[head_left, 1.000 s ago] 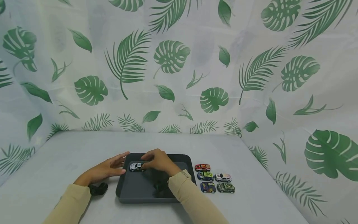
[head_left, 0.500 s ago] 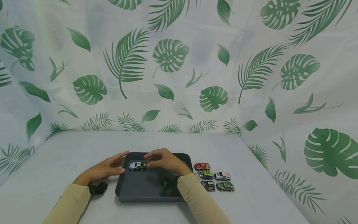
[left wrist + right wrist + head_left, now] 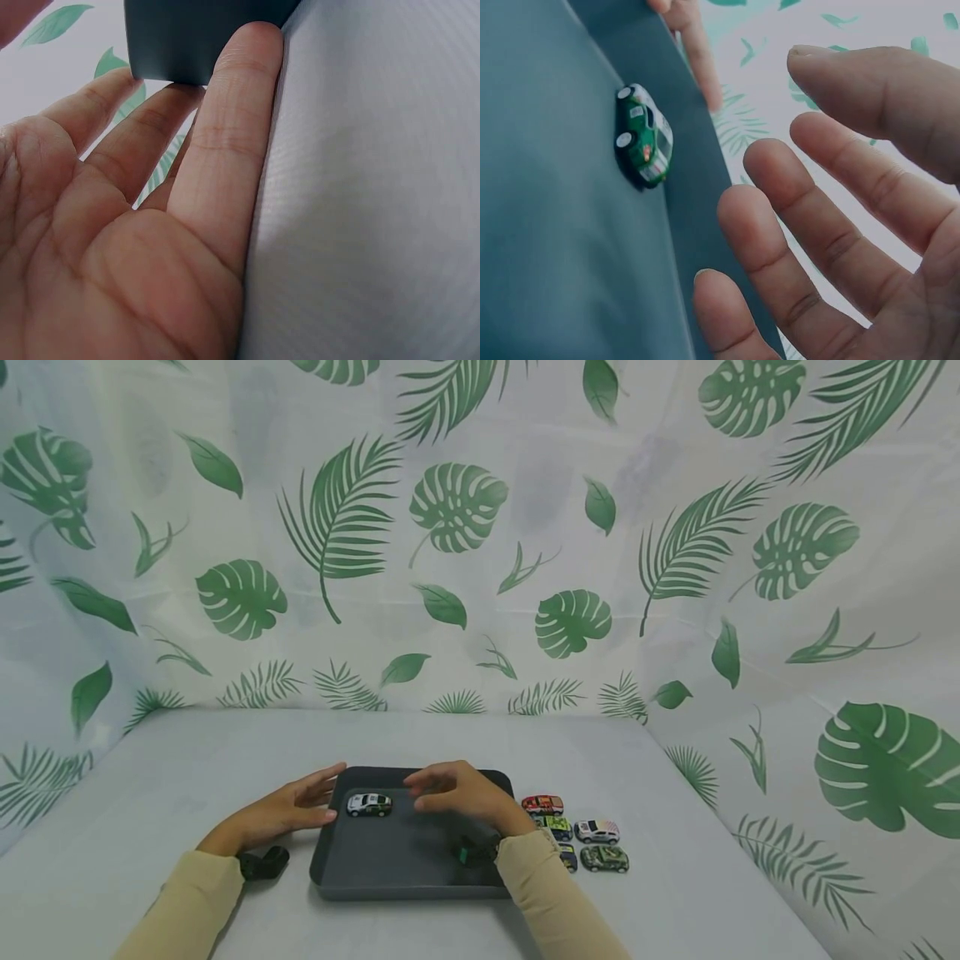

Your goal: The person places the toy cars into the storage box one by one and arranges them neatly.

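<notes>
A dark grey tray (image 3: 397,868) lies on the table, holding one white and green toy car (image 3: 369,805) near its far left corner. At the tray's left side, my left hand (image 3: 281,810) touches the wall; the left wrist view shows its fingers (image 3: 232,127) fairly straight, fingertips against the tray wall (image 3: 180,37). Over the middle of the tray hovers my right hand (image 3: 465,793), apart from the car. In the right wrist view its fingers (image 3: 817,225) are spread and loosely bent with nothing between them, and the toy car (image 3: 643,136) sits beyond them.
Right of the tray, several toy cars stand on the white table: a red one (image 3: 542,805), a white one (image 3: 597,832) and a camouflage one (image 3: 605,859) among them. My right forearm partly covers some. A leaf-printed curtain (image 3: 450,635) hangs behind.
My right hand has let go of the white and green toy car and moved right, away from it. The car stays in the tray's far left corner. My left hand has not moved.
</notes>
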The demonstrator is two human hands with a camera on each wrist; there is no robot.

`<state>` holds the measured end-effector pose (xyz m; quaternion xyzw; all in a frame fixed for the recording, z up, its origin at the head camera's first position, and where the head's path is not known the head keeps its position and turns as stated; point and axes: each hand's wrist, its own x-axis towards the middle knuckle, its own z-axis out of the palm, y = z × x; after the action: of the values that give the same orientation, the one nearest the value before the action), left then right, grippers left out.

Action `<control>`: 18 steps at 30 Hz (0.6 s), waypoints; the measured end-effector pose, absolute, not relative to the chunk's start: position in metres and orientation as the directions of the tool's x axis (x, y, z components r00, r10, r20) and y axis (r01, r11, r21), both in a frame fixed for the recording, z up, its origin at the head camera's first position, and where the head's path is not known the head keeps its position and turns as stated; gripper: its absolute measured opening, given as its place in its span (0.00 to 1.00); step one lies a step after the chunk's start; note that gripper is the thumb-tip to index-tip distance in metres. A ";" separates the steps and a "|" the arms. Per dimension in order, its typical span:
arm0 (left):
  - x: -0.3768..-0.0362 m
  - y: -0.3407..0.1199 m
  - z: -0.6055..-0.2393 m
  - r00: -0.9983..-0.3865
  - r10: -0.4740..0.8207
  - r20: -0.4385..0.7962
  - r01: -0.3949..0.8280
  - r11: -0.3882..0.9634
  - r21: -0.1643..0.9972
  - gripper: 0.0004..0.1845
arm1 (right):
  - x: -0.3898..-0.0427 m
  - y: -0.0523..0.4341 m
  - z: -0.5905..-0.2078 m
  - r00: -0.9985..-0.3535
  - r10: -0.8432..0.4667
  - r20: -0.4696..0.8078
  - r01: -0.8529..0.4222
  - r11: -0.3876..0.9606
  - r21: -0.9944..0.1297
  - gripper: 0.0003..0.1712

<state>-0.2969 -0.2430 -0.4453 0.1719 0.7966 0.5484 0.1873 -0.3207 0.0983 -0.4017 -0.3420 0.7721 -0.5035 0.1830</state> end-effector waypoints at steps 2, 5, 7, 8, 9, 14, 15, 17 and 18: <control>-0.297 -0.243 -0.445 -0.871 0.478 -0.108 0.070 0.339 0.938 0.51 | -0.320 0.102 -0.402 -0.708 -0.704 0.063 -0.334 0.255 -0.907 0.25; -0.296 -0.242 -0.445 -0.872 0.478 -0.105 0.075 0.343 0.936 0.51 | -0.318 0.107 -0.402 -0.727 -0.683 0.072 -0.329 0.254 -0.910 0.25; -0.296 -0.242 -0.445 -0.872 0.477 -0.104 0.077 0.346 0.935 0.51 | -0.317 0.111 -0.402 -0.741 -0.666 0.087 -0.327 0.246 -0.912 0.25; -0.296 -0.242 -0.445 -0.872 0.478 -0.104 0.078 0.347 0.935 0.51 | -0.317 0.113 -0.402 -0.747 -0.658 0.095 -0.327 0.239 -0.914 0.25; -0.296 -0.242 -0.445 -0.872 0.479 -0.104 0.080 0.348 0.934 0.51 | -0.317 0.115 -0.401 -0.751 -0.651 0.109 -0.330 0.228 -0.916 0.25; -0.295 -0.242 -0.444 -0.870 0.483 -0.099 0.087 0.349 0.933 0.51 | -0.316 0.123 -0.400 -0.775 -0.616 0.141 -0.322 0.194 -0.927 0.25; -0.295 -0.242 -0.444 -0.870 0.483 -0.098 0.089 0.349 0.933 0.51 | -0.316 0.125 -0.400 -0.780 -0.609 0.142 -0.320 0.194 -0.927 0.25; -0.295 -0.243 -0.444 -0.870 0.483 -0.098 0.089 0.351 0.932 0.51 | -0.317 0.127 -0.400 -0.792 -0.596 0.135 -0.309 0.201 -0.930 0.24; -0.295 -0.243 -0.444 -0.870 0.482 -0.099 0.088 0.350 0.932 0.51 | -0.317 0.129 -0.400 -0.797 -0.589 0.131 -0.306 0.207 -0.929 0.24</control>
<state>-0.2950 -0.2430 -0.4443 0.1779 0.8013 0.5415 0.1820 -0.3169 0.1289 -0.3999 -0.2920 0.7663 -0.5580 0.1271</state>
